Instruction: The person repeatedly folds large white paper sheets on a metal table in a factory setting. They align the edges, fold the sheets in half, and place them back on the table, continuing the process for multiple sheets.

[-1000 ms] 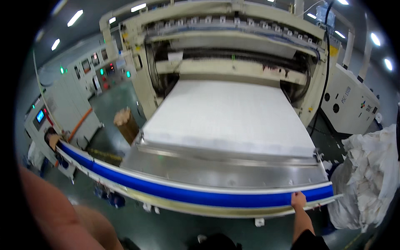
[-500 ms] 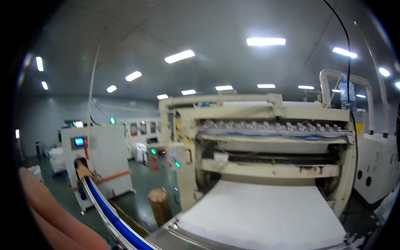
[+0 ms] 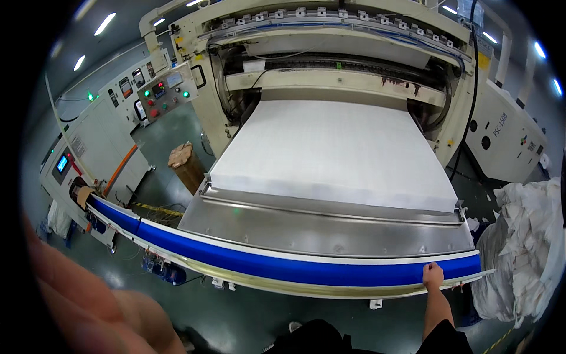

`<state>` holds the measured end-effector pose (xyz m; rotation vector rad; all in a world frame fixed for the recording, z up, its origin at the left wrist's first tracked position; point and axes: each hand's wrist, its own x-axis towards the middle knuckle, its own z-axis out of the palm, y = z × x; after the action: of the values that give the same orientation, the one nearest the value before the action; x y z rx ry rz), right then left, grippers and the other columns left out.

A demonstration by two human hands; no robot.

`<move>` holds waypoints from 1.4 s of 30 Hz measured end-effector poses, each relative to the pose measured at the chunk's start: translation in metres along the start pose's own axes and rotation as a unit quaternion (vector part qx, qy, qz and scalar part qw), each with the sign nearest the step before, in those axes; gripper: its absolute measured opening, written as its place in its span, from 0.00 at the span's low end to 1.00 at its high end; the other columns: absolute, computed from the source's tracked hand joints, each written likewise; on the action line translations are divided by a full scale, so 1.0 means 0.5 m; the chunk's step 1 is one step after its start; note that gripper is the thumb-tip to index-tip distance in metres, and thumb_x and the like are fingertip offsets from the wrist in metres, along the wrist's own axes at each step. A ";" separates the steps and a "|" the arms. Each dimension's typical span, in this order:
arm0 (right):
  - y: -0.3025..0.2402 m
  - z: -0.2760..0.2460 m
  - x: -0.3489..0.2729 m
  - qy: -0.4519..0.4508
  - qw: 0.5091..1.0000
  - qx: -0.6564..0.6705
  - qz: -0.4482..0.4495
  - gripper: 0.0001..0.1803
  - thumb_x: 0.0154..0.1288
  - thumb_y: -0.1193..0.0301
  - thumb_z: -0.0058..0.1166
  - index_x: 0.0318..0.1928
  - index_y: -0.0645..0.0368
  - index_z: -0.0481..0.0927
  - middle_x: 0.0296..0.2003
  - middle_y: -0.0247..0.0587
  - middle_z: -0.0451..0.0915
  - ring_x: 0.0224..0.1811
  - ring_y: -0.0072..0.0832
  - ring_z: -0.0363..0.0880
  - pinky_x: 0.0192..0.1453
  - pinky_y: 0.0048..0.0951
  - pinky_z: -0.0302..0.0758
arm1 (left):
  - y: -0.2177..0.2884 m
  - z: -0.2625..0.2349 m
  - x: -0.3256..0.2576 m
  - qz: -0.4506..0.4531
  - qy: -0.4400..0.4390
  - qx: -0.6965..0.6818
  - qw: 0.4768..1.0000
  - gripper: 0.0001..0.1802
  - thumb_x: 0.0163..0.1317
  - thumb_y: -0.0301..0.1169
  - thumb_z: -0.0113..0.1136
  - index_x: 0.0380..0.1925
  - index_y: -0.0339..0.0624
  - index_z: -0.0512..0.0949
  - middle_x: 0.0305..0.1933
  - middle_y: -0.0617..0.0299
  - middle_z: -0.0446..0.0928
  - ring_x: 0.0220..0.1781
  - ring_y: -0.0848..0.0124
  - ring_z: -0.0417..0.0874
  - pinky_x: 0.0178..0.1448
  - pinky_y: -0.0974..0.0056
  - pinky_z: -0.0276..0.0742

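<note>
My right hand (image 3: 433, 275) rests on the near edge of a long blue conveyor belt (image 3: 283, 268), close to its right end, with the fingers curled over the rim. Behind the belt lies a steel table plate (image 3: 318, 221). Beyond that, a wide white sheet of stacked paper (image 3: 330, 147) comes out of a large cream machine (image 3: 330, 35). My left arm (image 3: 88, 301) is a close blur at the lower left, and its hand is out of the picture.
A heap of white paper scrap (image 3: 525, 248) lies on the right. A control panel with lit buttons (image 3: 165, 91) and a cabinet with a small screen (image 3: 62, 165) stand on the left. A brown wrapped block (image 3: 186, 165) sits on the green floor.
The view swung up toward the ceiling lights half a second ago and is back down on the belt. My right hand stays at the same spot on the belt edge.
</note>
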<state>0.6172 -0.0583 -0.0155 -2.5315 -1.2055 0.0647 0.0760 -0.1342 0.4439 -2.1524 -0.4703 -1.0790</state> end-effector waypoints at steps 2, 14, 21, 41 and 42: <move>0.011 -0.013 -0.006 -0.015 1.000 -0.015 0.015 0.15 0.58 0.59 0.49 0.30 0.58 0.81 0.31 0.50 0.82 0.36 0.49 0.80 0.42 0.46 0.76 | 0.007 0.009 -0.012 -0.013 0.011 -0.014 1.000 0.08 0.60 0.33 0.50 0.32 0.40 0.72 0.28 0.59 0.72 0.28 0.66 0.69 0.39 0.61 0.66; 0.008 -0.014 -0.003 -0.009 1.000 -0.019 0.023 0.14 0.57 0.59 0.49 0.29 0.56 0.80 0.28 0.50 0.81 0.34 0.49 0.80 0.40 0.46 0.75 | 0.011 0.335 -0.334 -0.316 -0.206 -0.088 0.922 0.15 0.50 0.27 0.62 0.41 0.44 0.79 0.36 0.57 0.78 0.35 0.60 0.77 0.39 0.59 0.71; 0.000 0.005 0.007 -0.025 0.999 -0.019 0.022 0.14 0.58 0.59 0.50 0.28 0.57 0.79 0.28 0.50 0.81 0.33 0.50 0.80 0.38 0.46 0.75 | 0.093 0.410 -0.803 -0.513 -0.486 -0.057 0.706 0.13 0.59 0.42 0.56 0.37 0.47 0.81 0.37 0.56 0.81 0.38 0.58 0.82 0.40 0.57 0.75; -0.246 0.138 0.065 -0.360 0.903 0.002 -0.235 0.14 0.55 0.62 0.52 0.28 0.62 0.79 0.26 0.54 0.80 0.32 0.51 0.79 0.37 0.44 0.74 | 0.042 0.396 -0.793 -0.642 -0.559 -0.221 0.477 0.20 0.58 0.47 0.56 0.47 0.50 0.79 0.43 0.58 0.81 0.44 0.61 0.82 0.47 0.59 0.78; -0.322 0.159 0.071 -0.366 0.892 -0.002 -0.266 0.15 0.56 0.61 0.51 0.30 0.61 0.80 0.28 0.53 0.80 0.33 0.51 0.79 0.37 0.44 0.74 | 0.025 0.399 -0.799 -0.642 -0.570 -0.247 0.449 0.22 0.59 0.48 0.55 0.49 0.50 0.78 0.45 0.56 0.81 0.46 0.60 0.81 0.49 0.59 0.77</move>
<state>0.5053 0.0852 -0.0355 -2.1159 -2.1265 0.9446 -0.0412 -0.0096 0.0311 -2.5410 -3.1034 0.1059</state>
